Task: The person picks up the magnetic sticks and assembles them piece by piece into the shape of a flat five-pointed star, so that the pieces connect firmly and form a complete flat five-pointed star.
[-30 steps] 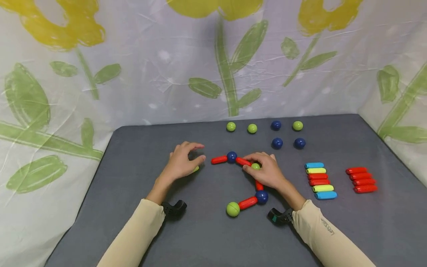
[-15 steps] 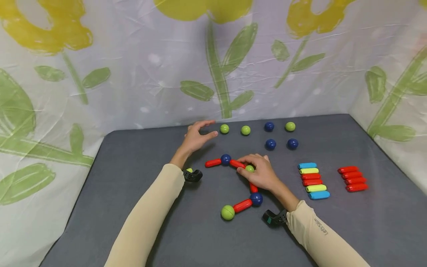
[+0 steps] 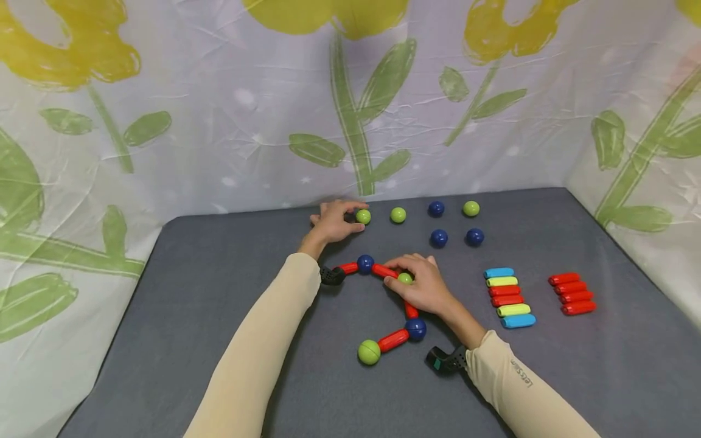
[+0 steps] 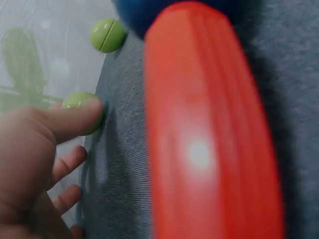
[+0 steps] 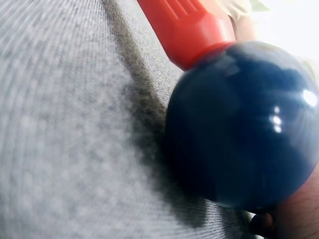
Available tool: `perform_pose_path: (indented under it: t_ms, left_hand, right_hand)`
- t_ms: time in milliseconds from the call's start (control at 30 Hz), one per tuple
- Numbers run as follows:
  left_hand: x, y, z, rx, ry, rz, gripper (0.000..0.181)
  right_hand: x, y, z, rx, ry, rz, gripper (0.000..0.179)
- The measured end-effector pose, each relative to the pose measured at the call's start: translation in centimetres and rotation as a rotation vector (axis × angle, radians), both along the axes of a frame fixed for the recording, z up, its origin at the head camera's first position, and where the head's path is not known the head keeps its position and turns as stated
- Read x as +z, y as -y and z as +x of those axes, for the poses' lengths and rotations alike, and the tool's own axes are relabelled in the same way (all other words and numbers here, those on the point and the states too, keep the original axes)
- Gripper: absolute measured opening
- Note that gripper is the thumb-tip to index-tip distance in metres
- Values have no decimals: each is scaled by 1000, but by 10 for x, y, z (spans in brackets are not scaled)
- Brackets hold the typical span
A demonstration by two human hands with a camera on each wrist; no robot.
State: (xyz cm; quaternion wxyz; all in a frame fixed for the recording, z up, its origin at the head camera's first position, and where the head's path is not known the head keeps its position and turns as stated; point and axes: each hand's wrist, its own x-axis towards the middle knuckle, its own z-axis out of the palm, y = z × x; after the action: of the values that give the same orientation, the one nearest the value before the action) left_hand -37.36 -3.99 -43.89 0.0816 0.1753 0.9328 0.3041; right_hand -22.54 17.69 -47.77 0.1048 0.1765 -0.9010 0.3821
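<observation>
In the head view, my left hand reaches to the table's back edge, its thumb and index finger around a loose green ball. The left wrist view shows the thumb lying across that ball. My right hand pinches another green ball, a joint in a bent chain on the table. From this joint, a red rod leads to a blue ball and a further red rod. Toward me run a red rod, a blue ball, a red rod and an end green ball.
More loose balls stand at the back, among them a green ball and a blue ball. At right lie a column of blue, yellow and red rods and a group of red rods. A flowered cloth hangs behind the table.
My left hand has moved away from me and to the right, from beside the chain's left end to the leftmost back green ball. My right hand keeps its hold on the chain's green ball.
</observation>
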Motion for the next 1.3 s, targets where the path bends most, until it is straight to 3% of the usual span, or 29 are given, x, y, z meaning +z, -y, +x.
perform_pose_path:
  t_ms: [133,300,600,800,967,1100,1167,1300]
  left_hand:
    - [-1,9,8,33,3,-29,43]
    - [0,31,22,32,16,43,40]
    - [3,70,70,-15,28,120,37]
    - [-1,82,106,-15,-12,141,33]
    - [-7,82,127,-24,-62,140,35]
    - [-14,81,134,-35,-106,135,37]
    - [-17,80,135,-34,-130,127,38]
    - [-23,80,136,-28,-152,111,38]
  right_hand:
    - [1,2,1,5,7,-7,20]
    - [1,1,2,5,-3,-18,20]
    - [1,2,6,-31,-33,5,21]
    - [10,2,7,-5,35,23,13]
    - [22,-3,6,6,139,1,55]
    - [27,0,5,-22,168,32,42]
    - [28,3,4,20,160,36,29]
    - [29,10,6,209,149,53,52]
